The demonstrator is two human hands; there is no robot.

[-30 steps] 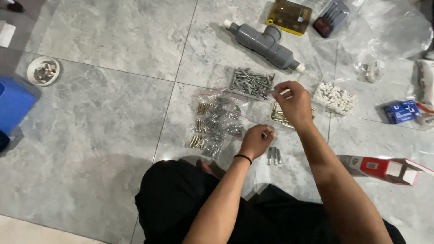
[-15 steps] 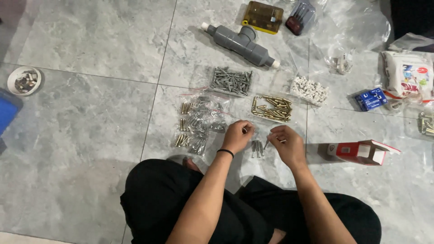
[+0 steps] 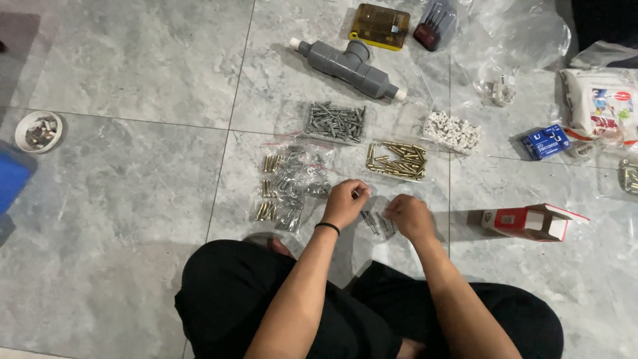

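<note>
Small grey screws (image 3: pixel 376 222), a short row of perhaps five or six, too fine to count surely, lie on the tile at lower centre of the frame, between the two hands and just above the seated person's crossed legs. Left hand (image 3: pixel 345 203), with a dark band at the wrist, is curled shut, its fingertips pinching what looks like a single fastener; the item is too small to name. Right hand (image 3: pixel 410 216) is loosely closed with its fingertips down at the row; whether it grips a piece cannot be told. Handling note: judged from the layout, the row is best built one piece at a time, each laid parallel and just beside the last, so none rolls off. Just above left of the hands: one clear bag of mixed brass and grey fasteners (image 3: pixel 287 188). At right centre: one open red-and-white carton (image 3: pixel 531 222). Middle band of the frame: one tray of grey anchors (image 3: pixel 335 121), one pile of brass screws (image 3: pixel 397 160), one heap of white clips (image 3: pixel 451 130), one small blue box (image 3: pixel 545 141). Left edge: one white dish (image 3: pixel 38 131) of oddments. Top of the frame: one grey pipe tee (image 3: pixel 349 66), one amber case (image 3: pixel 379 26).
</note>
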